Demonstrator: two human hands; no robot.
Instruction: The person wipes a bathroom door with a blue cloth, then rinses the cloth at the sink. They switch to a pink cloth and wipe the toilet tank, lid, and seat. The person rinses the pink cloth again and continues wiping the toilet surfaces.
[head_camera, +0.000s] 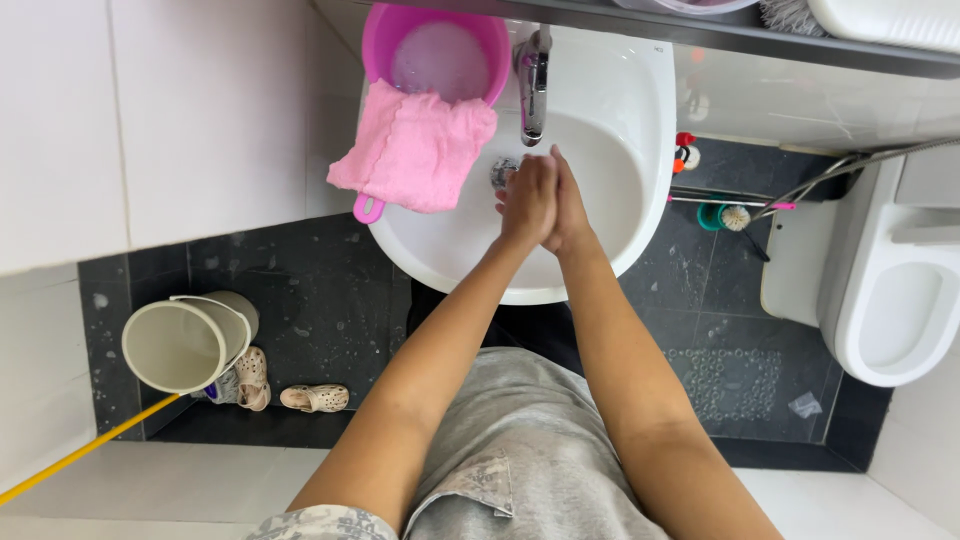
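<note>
My left hand (525, 200) and my right hand (570, 205) are pressed palm to palm over the white sink (620, 110), just below the chrome tap (533, 85). Neither hand holds an object; the fingers lie flat against each other. The sink drain (503, 172) shows just left of my fingertips. A pink basin (438, 50) with soapy water rests on the sink's left rim, and a pink cloth (415, 150) hangs over its edge.
A cream bucket (185, 340) and small sandals (315, 398) sit on the dark tiled floor at left. A white toilet (895, 300) stands at right, with a toilet brush (725, 215) and a hose beside it. A yellow stick (90, 448) leans at lower left.
</note>
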